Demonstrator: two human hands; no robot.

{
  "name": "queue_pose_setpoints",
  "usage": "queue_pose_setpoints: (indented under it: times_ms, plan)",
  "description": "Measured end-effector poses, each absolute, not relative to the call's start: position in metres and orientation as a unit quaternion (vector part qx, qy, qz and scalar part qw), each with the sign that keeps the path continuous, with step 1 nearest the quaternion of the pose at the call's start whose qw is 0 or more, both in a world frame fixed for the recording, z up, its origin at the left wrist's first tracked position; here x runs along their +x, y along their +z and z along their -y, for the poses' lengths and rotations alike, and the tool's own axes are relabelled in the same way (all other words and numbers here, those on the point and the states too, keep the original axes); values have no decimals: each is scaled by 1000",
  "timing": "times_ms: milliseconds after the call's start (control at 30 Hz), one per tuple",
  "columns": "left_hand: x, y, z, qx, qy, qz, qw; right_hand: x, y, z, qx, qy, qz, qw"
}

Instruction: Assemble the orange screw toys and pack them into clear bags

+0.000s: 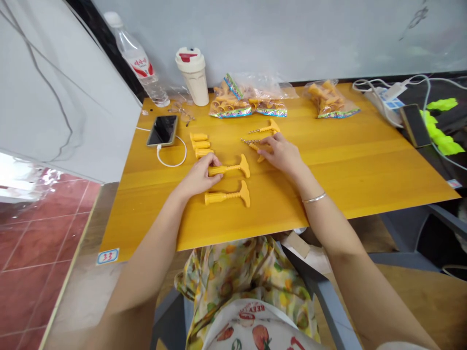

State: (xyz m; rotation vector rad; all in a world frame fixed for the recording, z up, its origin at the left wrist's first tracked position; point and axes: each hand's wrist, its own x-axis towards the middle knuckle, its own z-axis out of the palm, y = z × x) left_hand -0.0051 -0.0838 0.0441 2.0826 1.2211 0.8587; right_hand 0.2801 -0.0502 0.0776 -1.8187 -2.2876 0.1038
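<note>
Corkscrews point(244, 193) numbered four, loose sleeves point(200, 145) three; left hand point(202, 175) and right hand point(283, 154), extended forward, each pinched one corkscrew.

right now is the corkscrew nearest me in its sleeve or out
In: the nearest corkscrew has its yellow sleeve on, with no bare metal spiral showing.

Left hand point(205, 176) around a yellow corkscrew point(229, 169), right hand point(280, 153) at another.
</note>
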Motion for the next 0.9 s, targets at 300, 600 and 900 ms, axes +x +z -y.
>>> queue_pose_setpoints:
  times_ms: [300, 600, 900]
  plan:
    - [-10, 49, 84, 850, 205, -411, 259, 274, 80, 54, -593, 68, 801, 54]
    - [-20, 57, 81, 787, 380, -452, 181, 278, 74, 53, -610, 3, 789, 75]
    - [-39, 25, 64, 747, 366, -554, 43, 265, 75, 57, -599, -2, 794, 102]
